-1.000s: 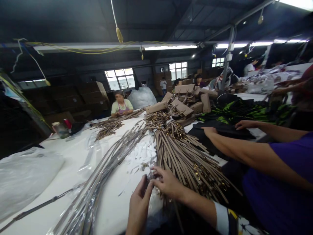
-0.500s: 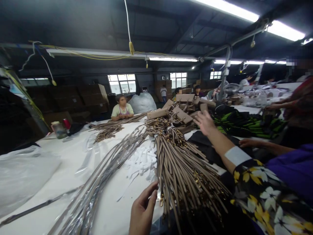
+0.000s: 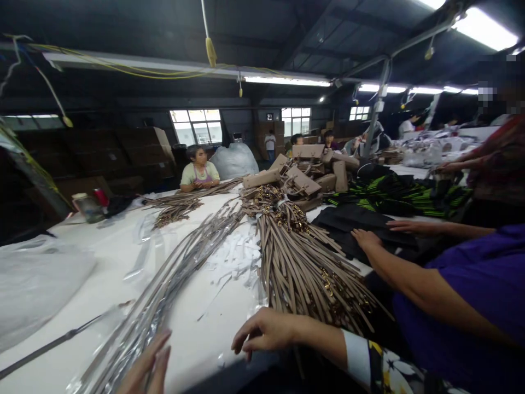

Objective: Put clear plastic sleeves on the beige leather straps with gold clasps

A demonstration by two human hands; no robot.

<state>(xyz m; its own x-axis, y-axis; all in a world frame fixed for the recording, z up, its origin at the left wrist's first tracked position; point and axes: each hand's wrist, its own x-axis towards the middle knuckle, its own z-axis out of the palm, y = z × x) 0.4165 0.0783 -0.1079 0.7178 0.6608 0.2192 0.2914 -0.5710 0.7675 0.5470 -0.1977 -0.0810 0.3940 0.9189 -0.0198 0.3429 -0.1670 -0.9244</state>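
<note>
My left hand [image 3: 144,365] is at the bottom edge, over the lower end of plastic-wrapped brown straps [image 3: 180,273]. Its visible fingers are apart and hold nothing; the rest is cut off. My right hand [image 3: 266,331], below a white cuff and floral sleeve, hovers above the front of the white table [image 3: 200,334]. Its fingers are loosely bent and apart, with nothing in them. Just beyond it lies a large fanned bundle of unwrapped brown straps [image 3: 295,262] with gold-coloured clasps. Scraps of white paper [image 3: 235,251] lie between the two groups of straps.
A co-worker in purple [image 3: 471,279] rests both hands on black fabric [image 3: 348,224] at right. Brown handbags [image 3: 303,178] are heaped behind the straps. Clear plastic [image 3: 41,290] covers the left side. Another person [image 3: 200,172] sits across the table, near more straps [image 3: 178,210].
My right hand has come down and left, from near the handbags to the table's front. My left hand has shifted left, from the loose straps towards the wrapped ones.
</note>
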